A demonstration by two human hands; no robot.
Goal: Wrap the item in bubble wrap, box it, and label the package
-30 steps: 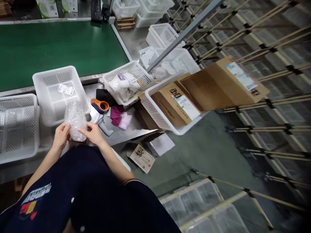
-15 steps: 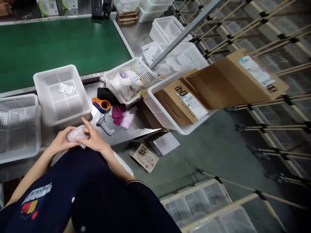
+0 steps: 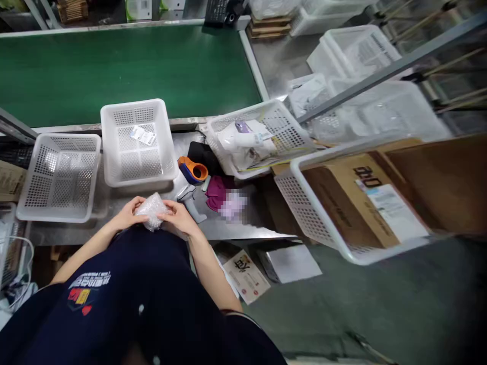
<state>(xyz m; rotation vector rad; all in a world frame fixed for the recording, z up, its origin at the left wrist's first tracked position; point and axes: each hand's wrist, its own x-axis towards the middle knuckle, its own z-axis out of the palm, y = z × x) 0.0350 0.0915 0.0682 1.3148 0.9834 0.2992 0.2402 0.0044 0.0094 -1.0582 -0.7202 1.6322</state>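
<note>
Both my hands hold a small bundle of clear bubble wrap [image 3: 152, 209] at the near edge of the steel bench [image 3: 243, 228]. My left hand [image 3: 129, 215] grips its left side with curled fingers. My right hand [image 3: 178, 215] pinches its right side. What is wrapped inside cannot be made out. Just behind the bundle stands a white perforated basket [image 3: 114, 167] with a small label slip in it. A grey barcode scanner [image 3: 190, 198] lies right of my right hand.
A second white basket [image 3: 26, 192] sits at the left. An orange tape dispenser [image 3: 193, 170], purple cloth [image 3: 216, 187], a basket of packets [image 3: 281, 126] and a basket holding a cardboard box [image 3: 304, 203] lie to the right. The green conveyor belt [image 3: 114, 66] runs behind. Papers lie on the floor.
The tall bubble wrap has been folded down into a compact bundle between my hands. The camera has swung left, so the baskets and boxes appear shifted right.
</note>
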